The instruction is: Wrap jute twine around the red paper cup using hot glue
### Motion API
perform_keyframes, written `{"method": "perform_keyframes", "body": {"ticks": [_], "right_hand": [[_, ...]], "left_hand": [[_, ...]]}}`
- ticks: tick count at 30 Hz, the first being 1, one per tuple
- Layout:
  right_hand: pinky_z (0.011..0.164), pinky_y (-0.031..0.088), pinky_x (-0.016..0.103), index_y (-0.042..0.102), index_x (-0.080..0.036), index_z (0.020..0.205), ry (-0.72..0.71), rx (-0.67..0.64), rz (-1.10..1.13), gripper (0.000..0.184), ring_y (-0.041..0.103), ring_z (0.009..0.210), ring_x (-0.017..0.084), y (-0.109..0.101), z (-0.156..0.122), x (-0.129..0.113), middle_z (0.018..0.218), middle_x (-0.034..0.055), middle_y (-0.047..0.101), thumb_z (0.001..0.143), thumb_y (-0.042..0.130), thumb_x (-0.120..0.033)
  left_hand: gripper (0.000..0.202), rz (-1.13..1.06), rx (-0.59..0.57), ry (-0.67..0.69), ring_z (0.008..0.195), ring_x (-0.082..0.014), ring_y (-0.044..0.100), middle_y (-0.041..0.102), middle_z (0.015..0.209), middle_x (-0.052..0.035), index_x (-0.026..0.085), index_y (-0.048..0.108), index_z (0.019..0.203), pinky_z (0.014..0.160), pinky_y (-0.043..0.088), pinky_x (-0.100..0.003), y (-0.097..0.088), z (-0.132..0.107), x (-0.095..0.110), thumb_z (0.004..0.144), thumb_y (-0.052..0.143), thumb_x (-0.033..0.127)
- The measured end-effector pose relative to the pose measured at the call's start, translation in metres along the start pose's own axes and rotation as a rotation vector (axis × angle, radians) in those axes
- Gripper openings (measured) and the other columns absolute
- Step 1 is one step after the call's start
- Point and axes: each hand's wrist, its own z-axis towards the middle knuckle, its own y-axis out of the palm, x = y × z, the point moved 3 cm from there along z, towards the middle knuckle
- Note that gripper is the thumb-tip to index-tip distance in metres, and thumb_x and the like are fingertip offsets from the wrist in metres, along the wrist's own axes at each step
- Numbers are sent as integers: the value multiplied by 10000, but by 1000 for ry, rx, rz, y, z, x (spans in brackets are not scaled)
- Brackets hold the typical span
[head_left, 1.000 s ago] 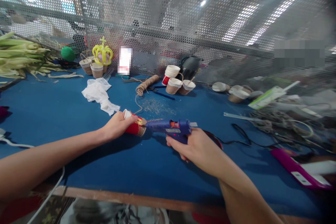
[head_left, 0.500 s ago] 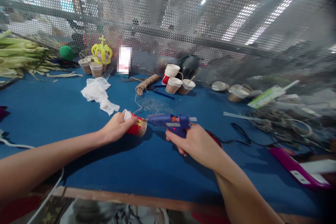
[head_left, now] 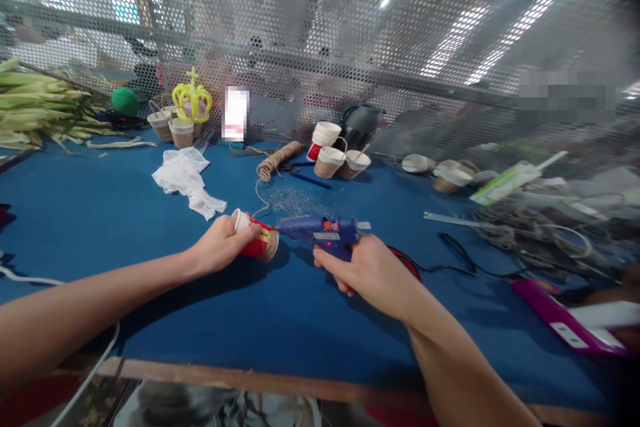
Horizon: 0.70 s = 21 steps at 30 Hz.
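Observation:
My left hand (head_left: 223, 243) is closed around a red and white paper cup (head_left: 255, 247), tilted on its side with its base to the right. Brown twine wraps the base end, and a strand runs from it to a roll of twine (head_left: 277, 159) behind. In my right hand (head_left: 365, 263) is a blue hot glue gun (head_left: 313, 228), a red light glowing on its side. Its nozzle meets the cup near the twine; whether it touches cannot be made out. A clear glue stick (head_left: 364, 225) pokes out of the gun's rear.
Twine-wrapped cups (head_left: 330, 161) stand at the back, near dark-handled scissors (head_left: 310, 177). A crumpled white cloth (head_left: 184, 177) lies left of centre. Husks (head_left: 40, 107) fill the far left. Cords, tangled twine (head_left: 515, 230) and a magenta device (head_left: 565, 320) occupy the right. Perforated metal mesh (head_left: 300, 27) rises behind.
Both hands, the cup and the glue gun keep nearly the same pose. The whole view has shifted very slightly.

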Motion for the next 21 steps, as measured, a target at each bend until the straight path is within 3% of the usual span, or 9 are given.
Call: {"method": "perform_keyframes", "body": {"ticks": [8, 21], "right_hand": [[376, 395, 200, 537, -164, 644, -53, 4, -6, 217, 491, 363, 102, -1, -9, -4, 398, -32, 499, 748, 489, -349], [398, 388, 199, 486, -179, 565, -140, -34, -117, 281, 481, 364, 89, 4, -10, 3, 391, -31, 498, 777, 459, -361]], "left_hand": [[344, -81, -9, -54, 456, -82, 311, 403, 499, 37, 113, 532, 620, 424, 219, -212, 0, 2, 3, 728, 432, 424], [292, -211, -18, -67, 474, -88, 414, 524, 521, 17, 122, 554, 592, 456, 292, -202, 1, 1, 7, 716, 479, 375]]}}
